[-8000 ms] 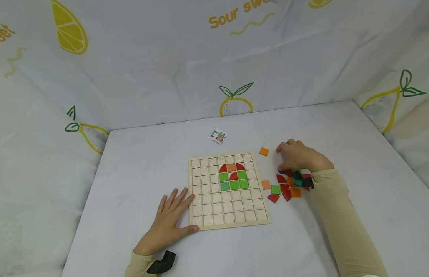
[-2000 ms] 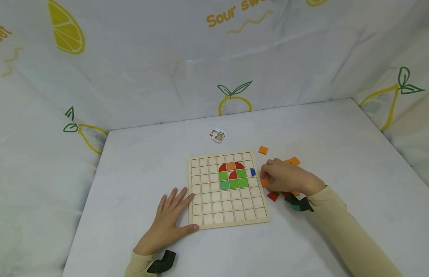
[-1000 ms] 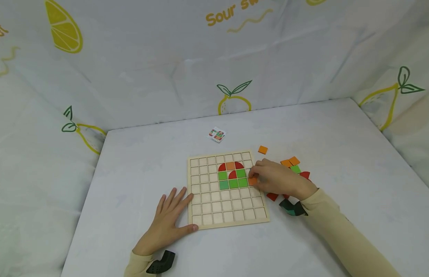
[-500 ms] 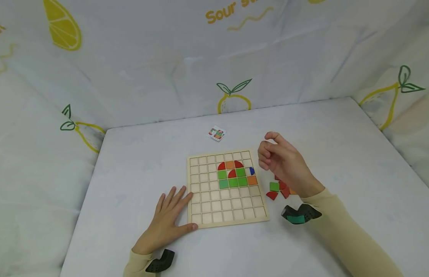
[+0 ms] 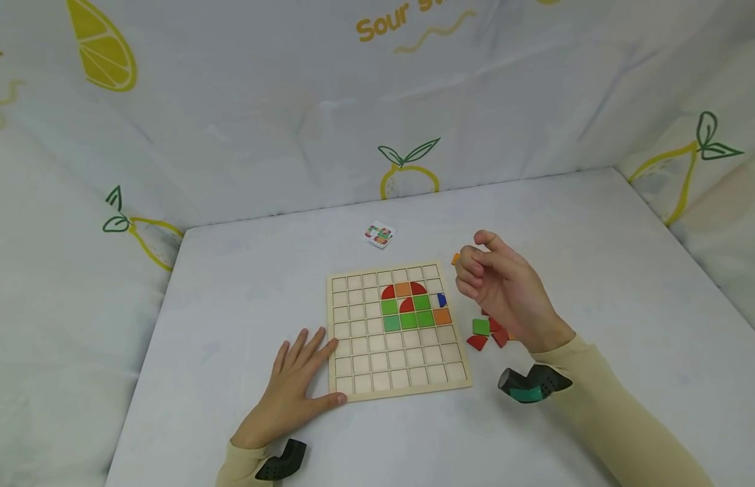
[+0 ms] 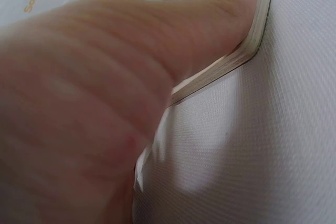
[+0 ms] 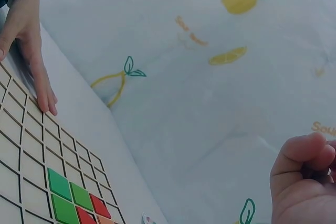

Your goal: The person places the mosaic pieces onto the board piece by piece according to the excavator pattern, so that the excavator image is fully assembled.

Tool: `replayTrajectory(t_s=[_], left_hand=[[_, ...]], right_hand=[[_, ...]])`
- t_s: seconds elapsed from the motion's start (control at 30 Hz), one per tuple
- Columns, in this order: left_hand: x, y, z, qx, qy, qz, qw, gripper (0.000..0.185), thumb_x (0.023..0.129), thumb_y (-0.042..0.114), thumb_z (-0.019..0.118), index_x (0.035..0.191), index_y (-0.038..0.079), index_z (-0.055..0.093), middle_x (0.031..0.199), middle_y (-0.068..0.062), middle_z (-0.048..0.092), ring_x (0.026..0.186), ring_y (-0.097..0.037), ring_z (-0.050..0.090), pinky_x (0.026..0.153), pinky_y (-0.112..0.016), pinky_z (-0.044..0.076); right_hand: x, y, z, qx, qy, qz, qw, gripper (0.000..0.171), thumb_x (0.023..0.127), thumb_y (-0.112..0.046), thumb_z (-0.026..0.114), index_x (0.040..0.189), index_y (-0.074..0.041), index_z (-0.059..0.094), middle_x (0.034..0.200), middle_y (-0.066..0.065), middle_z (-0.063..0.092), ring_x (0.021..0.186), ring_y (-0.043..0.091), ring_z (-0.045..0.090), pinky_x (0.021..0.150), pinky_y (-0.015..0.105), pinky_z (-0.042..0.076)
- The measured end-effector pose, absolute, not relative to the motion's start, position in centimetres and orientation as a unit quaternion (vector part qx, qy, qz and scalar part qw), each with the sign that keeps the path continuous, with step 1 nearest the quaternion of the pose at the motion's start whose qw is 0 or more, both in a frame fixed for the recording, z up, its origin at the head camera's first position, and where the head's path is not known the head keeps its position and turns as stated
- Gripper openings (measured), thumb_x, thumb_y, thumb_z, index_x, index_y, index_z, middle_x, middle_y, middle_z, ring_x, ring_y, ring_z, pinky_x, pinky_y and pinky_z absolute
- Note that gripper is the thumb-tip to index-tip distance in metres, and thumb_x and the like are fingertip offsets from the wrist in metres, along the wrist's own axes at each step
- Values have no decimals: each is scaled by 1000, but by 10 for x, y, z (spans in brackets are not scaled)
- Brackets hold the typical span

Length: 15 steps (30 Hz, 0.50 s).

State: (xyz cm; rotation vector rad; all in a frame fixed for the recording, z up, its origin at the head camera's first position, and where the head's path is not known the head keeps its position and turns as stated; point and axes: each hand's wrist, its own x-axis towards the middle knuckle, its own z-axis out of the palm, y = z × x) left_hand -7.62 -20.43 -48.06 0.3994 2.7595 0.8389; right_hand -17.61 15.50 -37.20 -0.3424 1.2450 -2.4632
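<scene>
A pale wooden grid board [image 5: 365,365] lies on the white table, with green, red, orange and blue pieces in its upper right cells. My left hand [image 5: 292,392] rests flat at its left side, fingers spread; in the left wrist view the thumb [image 6: 215,24] lies on the board's edge by a corner. My right hand [image 5: 505,291] is raised right of the board, fingers loosely curled, and no piece shows in it. An orange square [image 5: 442,316] sits in the rightmost column, below a blue half-round piece [image 5: 442,299]. Part of the loose pile is hidden behind the right hand.
Loose pieces lie right of the board, among them a green square [image 5: 481,327] and a red quarter-round [image 5: 477,342]. Another orange piece [image 5: 455,260] peeks out beside the right hand. A small patterned card [image 5: 379,235] lies beyond the board. White lemon-print cloth [image 5: 262,122] hangs behind the table.
My right hand took an orange square from the pile, set it in the rightmost column under the blue piece, let go and rose. The left hand has stayed at the board.
</scene>
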Motion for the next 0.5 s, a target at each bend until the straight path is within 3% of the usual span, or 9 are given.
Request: replayTrajectory(t_s=[0.1,0.2,0.37,0.5], left_hand=[[-76,-204,-480,135,941,288,115,90,82,58,75,157,23,39,171,-3,21,160,-34,6,125,-58,-4],[-76,-203,-478,133,941,287,119,91,82,57,75,157,23,39,171,-3,21,160,-34,5,126,-58,-5],[-76,-204,-479,134,940,292,117,91,82,57,75,158,24,38,171,-2,20,160,-34,4,125,-58,-5],[-76,-204,-480,135,939,295,116,91,82,58,75,158,25,37,171,-1,20,160,-33,3,125,-57,-6]], right_hand=[[-176,156,-372,-117,488,-849,163,7,111,-15,31,108,-18,36,79,1,33,72,17,27,60,26,28],[-178,159,-375,-129,599,-781,123,3,110,-17,39,110,-16,41,80,2,39,72,17,38,61,26,36],[-188,168,-385,-160,850,-502,16,11,106,-15,50,113,-10,57,95,2,62,80,17,54,68,22,49],[-198,181,-388,-174,909,-380,9,16,105,-14,52,115,-10,63,101,6,68,82,20,55,63,22,50]])
